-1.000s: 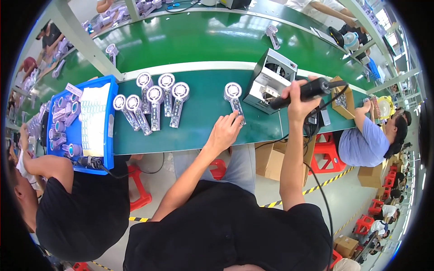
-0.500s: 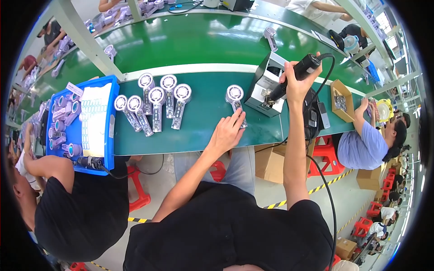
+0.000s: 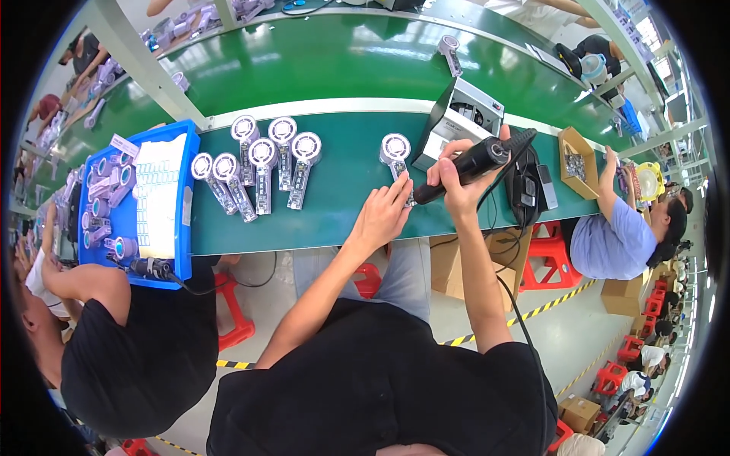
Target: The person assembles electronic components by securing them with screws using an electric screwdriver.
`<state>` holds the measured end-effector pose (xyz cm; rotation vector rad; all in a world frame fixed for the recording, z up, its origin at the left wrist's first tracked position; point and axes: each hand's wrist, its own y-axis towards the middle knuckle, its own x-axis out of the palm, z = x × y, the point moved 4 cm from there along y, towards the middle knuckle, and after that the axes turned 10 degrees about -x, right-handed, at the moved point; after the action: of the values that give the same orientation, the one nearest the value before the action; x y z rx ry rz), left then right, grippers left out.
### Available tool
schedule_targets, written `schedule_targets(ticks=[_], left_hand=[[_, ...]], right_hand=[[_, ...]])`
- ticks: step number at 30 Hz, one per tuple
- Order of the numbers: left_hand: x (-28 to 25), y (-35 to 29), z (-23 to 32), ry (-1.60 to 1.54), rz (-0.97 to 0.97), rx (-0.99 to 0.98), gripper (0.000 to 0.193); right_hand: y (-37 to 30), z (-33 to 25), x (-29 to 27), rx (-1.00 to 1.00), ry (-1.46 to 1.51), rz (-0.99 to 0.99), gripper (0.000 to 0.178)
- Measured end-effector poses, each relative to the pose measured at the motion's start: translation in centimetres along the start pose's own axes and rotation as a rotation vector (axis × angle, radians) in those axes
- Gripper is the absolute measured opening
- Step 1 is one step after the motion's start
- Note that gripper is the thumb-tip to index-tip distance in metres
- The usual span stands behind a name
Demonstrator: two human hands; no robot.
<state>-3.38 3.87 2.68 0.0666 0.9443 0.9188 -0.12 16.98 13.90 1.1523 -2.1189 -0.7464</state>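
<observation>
My left hand (image 3: 382,213) presses its fingers on the handle of a lilac handheld fan (image 3: 395,149), which lies on the green bench with its round head away from me. That handle is uncovered, and its circuit board partly shows. In my right hand (image 3: 461,190) is a black corded electric screwdriver (image 3: 473,166), tilted so that its tip end comes down beside my left fingertips. Whether the tip touches the fan is hidden. Just beyond the screwdriver stands a silver and black screw feeder (image 3: 461,114).
Several similar fans (image 3: 263,156) lie left on the bench. Beyond them is a blue tray (image 3: 186,228) with fan parts and a white sheet. To the right are a black adapter (image 3: 525,190) and a cardboard box of small parts (image 3: 574,190). Co-workers sit on both sides.
My right hand has brought the screwdriver from the screw feeder down and left to the fan handle. My left hand stays on the fan.
</observation>
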Motion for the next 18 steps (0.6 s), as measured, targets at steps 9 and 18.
schedule_targets(ticks=[9,18], left_hand=[[0.1,-0.2,-0.1,0.038,0.002,0.023,0.057],[0.5,-0.1,-0.6,-0.01,0.003,0.013,0.055]], right_hand=[[-2.4,1.3,-0.6,-0.117,-0.105,-0.027,0.099],[-4.7,0.7,0.5,-0.34,-0.163,-0.226,0.096]])
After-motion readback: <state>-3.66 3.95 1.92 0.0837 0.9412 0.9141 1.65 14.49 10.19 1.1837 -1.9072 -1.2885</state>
